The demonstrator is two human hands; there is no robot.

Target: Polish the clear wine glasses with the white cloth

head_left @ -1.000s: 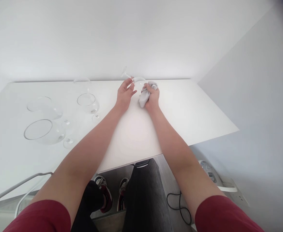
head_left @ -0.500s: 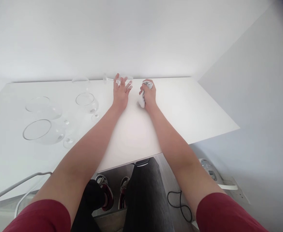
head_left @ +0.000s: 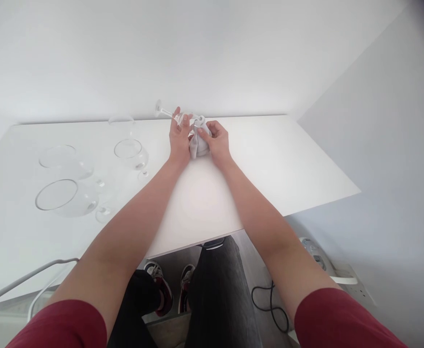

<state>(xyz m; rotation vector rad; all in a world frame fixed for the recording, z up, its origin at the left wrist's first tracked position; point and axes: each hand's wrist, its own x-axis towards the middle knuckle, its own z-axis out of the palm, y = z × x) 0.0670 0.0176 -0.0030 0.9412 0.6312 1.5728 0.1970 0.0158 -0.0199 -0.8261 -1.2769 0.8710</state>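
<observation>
1. Wineglass [head_left: 167,113], clear and tilted well over on its side, is held near the far edge of the white table [head_left: 266,164], foot pointing left and up, bowl toward the right; whether it touches the tabletop, I cannot tell

2. Left hand [head_left: 180,142] has its fingers curved and a little apart around the bowl near the stem, keeping a light hold; this grip likely steadies the glass while leaving the mouth end free

3. Right hand [head_left: 219,145] is closed on a bunched grey cloth [head_left: 199,145], thumb on the near side, some fingers hidden behind; the cloth meets the mouth end of the bowl, though whether any is tucked inside is unclear

4. Four more clear glasses [head_left: 83,203] stand mouths up on the left of the table, well apart from both hands, presumably so that moving arms do not knock them; the rear one is faint against the white

5. Black cable [head_left: 277,309] lies looped below, to the right
</observation>
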